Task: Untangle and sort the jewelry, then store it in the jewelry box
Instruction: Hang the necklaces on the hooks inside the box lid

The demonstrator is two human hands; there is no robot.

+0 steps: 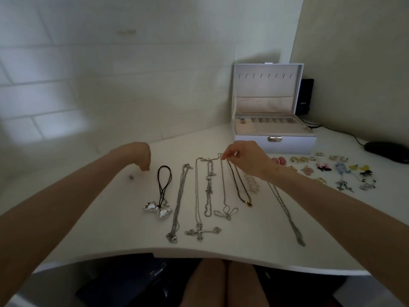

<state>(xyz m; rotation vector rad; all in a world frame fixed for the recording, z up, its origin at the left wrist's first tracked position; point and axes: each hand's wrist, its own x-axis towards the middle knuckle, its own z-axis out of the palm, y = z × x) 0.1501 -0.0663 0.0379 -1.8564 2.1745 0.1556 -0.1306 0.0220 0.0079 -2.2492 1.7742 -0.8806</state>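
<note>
Several necklaces lie side by side on the white table (110, 218): a black cord with a silver bow pendant (157, 210), a silver chain (179, 200), a cross pendant chain (202, 232), and a thin chain with a bow-shaped loop (225, 212). My right hand (244, 161) pinches the top end of that thin chain. My left hand (141, 157) has its fingers curled down, fingertips on the table, with nothing visibly held, near a small silver piece (131, 177). The white jewelry box (274, 142) stands with its lid up at the back right.
Earrings and small colourful pieces (332, 169) are spread on the table to the right of the box. A black mouse (387, 151) with its cable lies at the far right. A wall runs behind the table. My knees show below the table's front edge.
</note>
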